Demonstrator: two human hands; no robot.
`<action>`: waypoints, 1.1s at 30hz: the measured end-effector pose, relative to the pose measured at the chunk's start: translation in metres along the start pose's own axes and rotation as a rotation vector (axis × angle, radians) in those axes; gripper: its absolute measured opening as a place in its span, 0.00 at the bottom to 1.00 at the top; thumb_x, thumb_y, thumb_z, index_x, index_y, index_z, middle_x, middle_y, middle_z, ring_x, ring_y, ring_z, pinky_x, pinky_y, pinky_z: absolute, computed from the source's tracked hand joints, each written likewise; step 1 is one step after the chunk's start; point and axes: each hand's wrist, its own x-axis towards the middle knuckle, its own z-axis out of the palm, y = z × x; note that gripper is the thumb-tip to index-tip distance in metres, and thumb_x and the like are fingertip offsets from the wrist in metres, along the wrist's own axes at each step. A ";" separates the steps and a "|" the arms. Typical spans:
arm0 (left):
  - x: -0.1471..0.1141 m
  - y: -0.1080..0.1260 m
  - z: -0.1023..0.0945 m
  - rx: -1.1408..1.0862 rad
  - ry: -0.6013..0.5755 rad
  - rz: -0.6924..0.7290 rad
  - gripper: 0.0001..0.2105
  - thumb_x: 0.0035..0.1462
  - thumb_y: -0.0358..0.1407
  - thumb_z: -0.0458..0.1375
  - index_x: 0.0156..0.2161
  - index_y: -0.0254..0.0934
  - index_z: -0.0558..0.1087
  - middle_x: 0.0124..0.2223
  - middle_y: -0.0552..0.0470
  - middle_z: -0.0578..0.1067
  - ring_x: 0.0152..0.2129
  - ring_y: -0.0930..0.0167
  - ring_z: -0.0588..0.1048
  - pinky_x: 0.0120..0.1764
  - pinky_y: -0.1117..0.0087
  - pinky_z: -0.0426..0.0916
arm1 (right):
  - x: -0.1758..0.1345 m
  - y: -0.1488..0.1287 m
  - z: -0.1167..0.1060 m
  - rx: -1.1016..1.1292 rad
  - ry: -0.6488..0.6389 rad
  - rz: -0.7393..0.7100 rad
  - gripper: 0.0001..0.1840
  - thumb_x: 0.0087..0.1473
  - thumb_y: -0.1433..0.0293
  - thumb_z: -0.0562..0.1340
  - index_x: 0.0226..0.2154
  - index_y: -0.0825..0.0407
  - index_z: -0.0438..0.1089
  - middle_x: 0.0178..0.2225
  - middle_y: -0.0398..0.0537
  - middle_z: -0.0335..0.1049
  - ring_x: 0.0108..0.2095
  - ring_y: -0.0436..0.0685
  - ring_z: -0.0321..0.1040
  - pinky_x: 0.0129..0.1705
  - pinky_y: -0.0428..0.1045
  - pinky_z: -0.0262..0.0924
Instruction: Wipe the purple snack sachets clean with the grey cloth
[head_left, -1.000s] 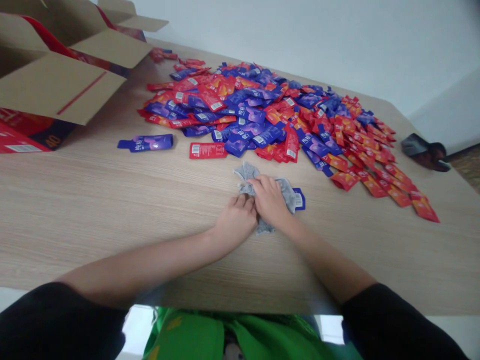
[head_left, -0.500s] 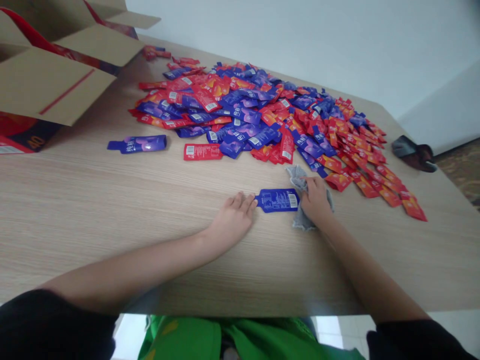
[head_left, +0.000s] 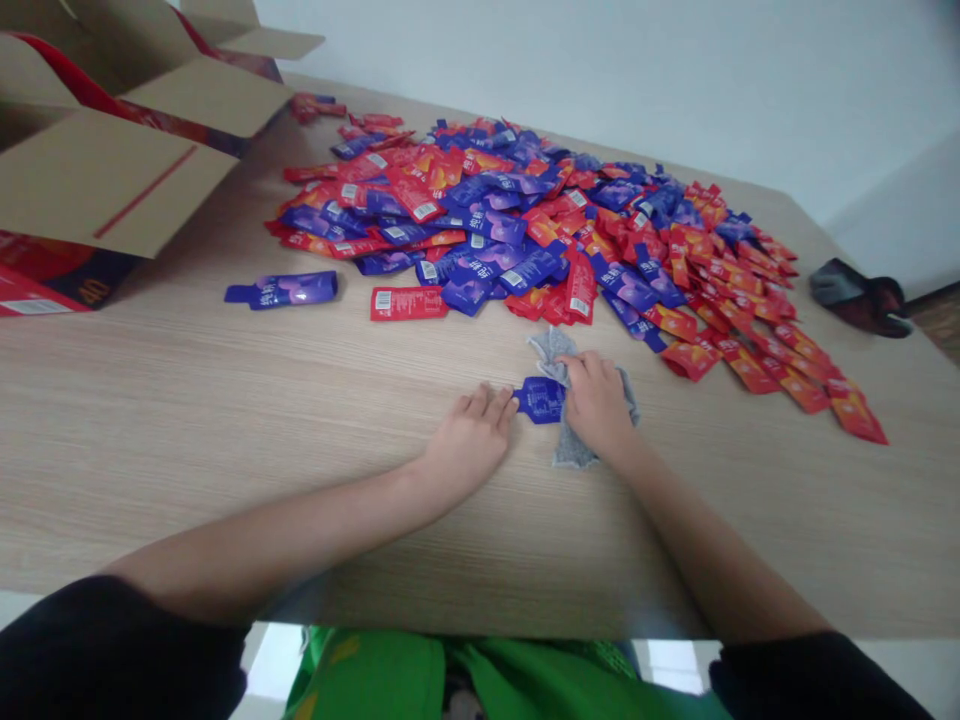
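Left hand (head_left: 471, 440) flat on the table (head_left: 187, 400), palm down, fingers loosely together, gripping nothing; fingertips touch the spout end of a blue sachet (head_left: 540, 398)

Right hand (head_left: 598, 402) pressed down over a grey cloth (head_left: 570, 448), fingers curled onto it, cloth bunched under the palm. Cloth covers most of the sachet; only the spout end shows between the two hands. Cannot tell whether the fingers pinch the cloth or only press it

Sachet lies flat near the table's front middle, just short of the pile (head_left: 540, 220) of red and blue sachets spread across the far half. One blue sachet (head_left: 283, 290) and one red sachet (head_left: 409, 302) lie apart to the left of the pile. Open carton (head_left: 112, 160) at far left, flaps spread. Dark object (head_left: 862, 296) at the right edge, too blurred to name

Risks, as judged:
- left fingertips pin only the narrow end; a firm stroke of the cloth could drag the sachet out from under them or spin it
- pile edge sits just beyond the cloth; a wide stroke could knock nearby sachets or mix this one back in
- hard pressure on a filled sachet might stress the spout seal; fill level cannot be seen
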 end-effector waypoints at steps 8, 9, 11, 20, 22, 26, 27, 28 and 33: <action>0.000 0.000 -0.001 0.028 -0.015 0.017 0.20 0.65 0.28 0.49 0.61 0.28 0.66 0.64 0.40 0.65 0.57 0.53 0.67 0.49 0.58 0.69 | 0.000 0.040 -0.011 0.151 0.131 0.113 0.23 0.54 0.77 0.50 0.52 0.54 0.64 0.45 0.57 0.63 0.47 0.65 0.60 0.51 0.59 0.55; 0.000 0.000 -0.002 0.028 -0.013 0.016 0.20 0.65 0.28 0.49 0.61 0.28 0.66 0.64 0.39 0.64 0.57 0.53 0.67 0.49 0.58 0.69 | 0.001 0.028 -0.014 0.184 0.160 0.095 0.23 0.53 0.77 0.50 0.52 0.53 0.64 0.46 0.57 0.63 0.48 0.65 0.60 0.51 0.59 0.55; 0.001 0.001 -0.003 0.026 -0.009 0.012 0.20 0.65 0.28 0.49 0.60 0.27 0.66 0.63 0.38 0.65 0.57 0.53 0.68 0.48 0.58 0.69 | 0.001 -0.004 -0.019 0.228 0.163 0.008 0.25 0.53 0.78 0.51 0.54 0.54 0.63 0.48 0.58 0.63 0.49 0.64 0.59 0.51 0.58 0.55; 0.001 0.002 0.003 0.001 -0.008 0.001 0.20 0.64 0.28 0.49 0.59 0.27 0.67 0.63 0.39 0.65 0.56 0.53 0.68 0.48 0.58 0.68 | -0.016 0.000 -0.004 0.006 -0.019 -0.004 0.25 0.54 0.77 0.52 0.55 0.55 0.64 0.48 0.59 0.64 0.45 0.65 0.57 0.47 0.57 0.54; 0.003 0.000 -0.002 -0.016 -0.004 -0.003 0.19 0.63 0.29 0.50 0.58 0.26 0.68 0.63 0.38 0.66 0.56 0.53 0.68 0.48 0.58 0.68 | -0.020 0.027 -0.005 -0.017 -0.013 0.079 0.25 0.53 0.77 0.52 0.55 0.57 0.63 0.47 0.59 0.64 0.45 0.66 0.58 0.48 0.58 0.55; 0.020 -0.010 -0.025 -0.141 -0.050 -0.065 0.16 0.66 0.37 0.49 0.45 0.30 0.77 0.48 0.40 0.78 0.43 0.59 0.76 0.46 0.59 0.67 | -0.025 0.060 -0.012 0.059 0.035 0.122 0.24 0.54 0.78 0.50 0.52 0.55 0.64 0.45 0.58 0.64 0.47 0.65 0.60 0.50 0.58 0.57; 0.027 -0.013 -0.030 -0.169 -0.070 -0.090 0.18 0.67 0.41 0.48 0.41 0.32 0.78 0.42 0.42 0.79 0.40 0.61 0.77 0.45 0.58 0.67 | -0.027 0.061 -0.013 0.115 0.090 0.130 0.23 0.54 0.77 0.49 0.52 0.54 0.63 0.45 0.57 0.64 0.48 0.64 0.61 0.50 0.58 0.58; 0.035 -0.016 -0.034 -0.189 -0.078 -0.115 0.21 0.67 0.44 0.47 0.38 0.33 0.78 0.38 0.42 0.79 0.38 0.61 0.77 0.45 0.58 0.67 | -0.028 0.061 -0.014 0.171 0.157 0.145 0.22 0.55 0.77 0.49 0.51 0.53 0.63 0.45 0.56 0.65 0.48 0.63 0.62 0.51 0.58 0.59; 0.072 -0.023 -0.030 -0.321 -0.102 -0.196 0.25 0.54 0.51 0.62 0.49 0.33 0.72 0.53 0.37 0.72 0.52 0.52 0.69 0.49 0.56 0.66 | -0.044 0.049 -0.015 0.174 0.130 0.222 0.16 0.60 0.63 0.53 0.47 0.50 0.68 0.44 0.56 0.68 0.47 0.65 0.65 0.50 0.62 0.60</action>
